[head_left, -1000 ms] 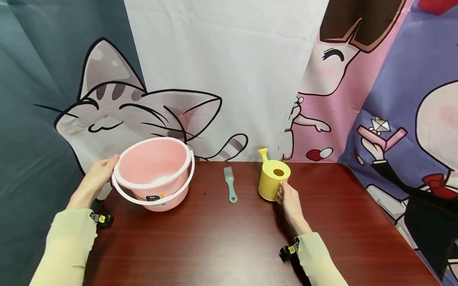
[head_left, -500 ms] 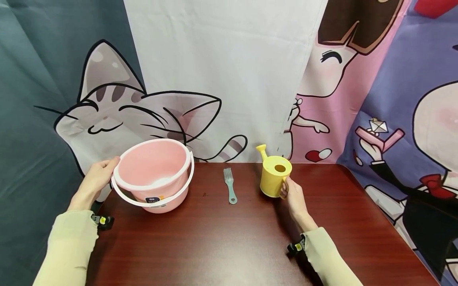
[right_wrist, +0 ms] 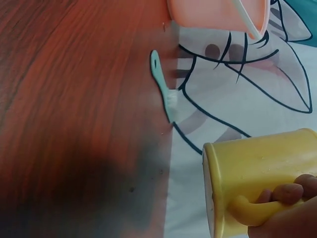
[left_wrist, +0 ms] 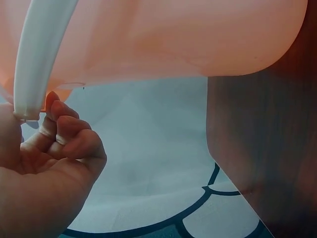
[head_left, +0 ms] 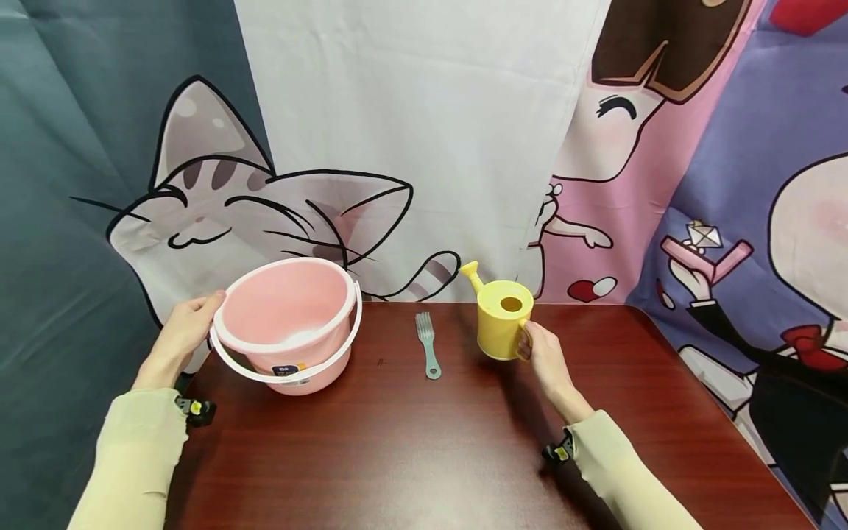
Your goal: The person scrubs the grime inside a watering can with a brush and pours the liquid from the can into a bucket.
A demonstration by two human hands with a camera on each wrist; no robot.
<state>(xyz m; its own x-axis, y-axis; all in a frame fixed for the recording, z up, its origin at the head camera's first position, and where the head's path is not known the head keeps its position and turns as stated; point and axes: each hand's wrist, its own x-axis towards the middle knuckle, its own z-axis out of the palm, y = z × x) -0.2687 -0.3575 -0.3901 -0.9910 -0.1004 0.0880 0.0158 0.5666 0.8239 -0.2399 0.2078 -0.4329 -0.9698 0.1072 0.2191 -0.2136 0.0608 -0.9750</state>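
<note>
A pink bucket [head_left: 285,302] with a white handle stands at the left of the table. My left hand [head_left: 179,335] grips its rim at the left side; in the left wrist view the fingers curl beside the end of the white bucket handle [left_wrist: 42,54]. On the right, a yellow watering can [head_left: 500,331] hangs above the table, its spout pointing up and left. My right hand [head_left: 546,361] holds it by its handle, fingers wrapped round the loop in the right wrist view. Between bucket and can lies a fork [head_left: 428,346] with a green handle, tines pointing away.
The dark red-brown wooden table [head_left: 397,449] ends at a cartoon-printed cloth [head_left: 424,147] behind it. Its right edge slants off toward the front. A shadow falls on the wood below the watering can and right arm.
The right hand has raised the watering can off the table, and the can has shifted slightly left in the last half second. The left hand, bucket and fork have stayed in place.
</note>
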